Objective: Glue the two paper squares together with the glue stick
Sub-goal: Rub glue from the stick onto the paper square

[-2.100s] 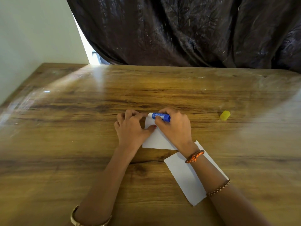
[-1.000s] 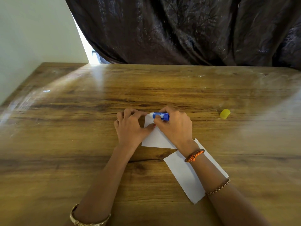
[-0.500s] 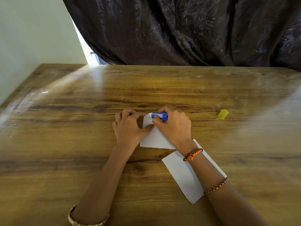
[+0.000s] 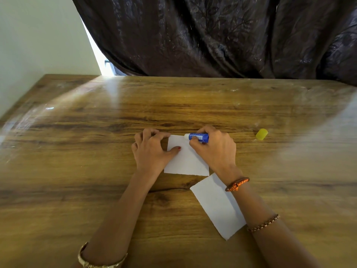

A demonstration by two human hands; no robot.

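Two paper squares are laid on the wooden counter (image 4: 77, 171). The far paper square (image 4: 185, 161) is pinned at its left edge by the left hand (image 4: 150, 149), whose fingers are curled down onto it with the thumb pressed on the sheet. The glue stick (image 4: 199, 136) is gripped in the right hand (image 4: 214, 149), its white tip laid against the sheet's top edge. The near paper square (image 4: 216, 206) is partly covered by the right forearm. A yellow cap (image 4: 261, 134) is seen well to the right.
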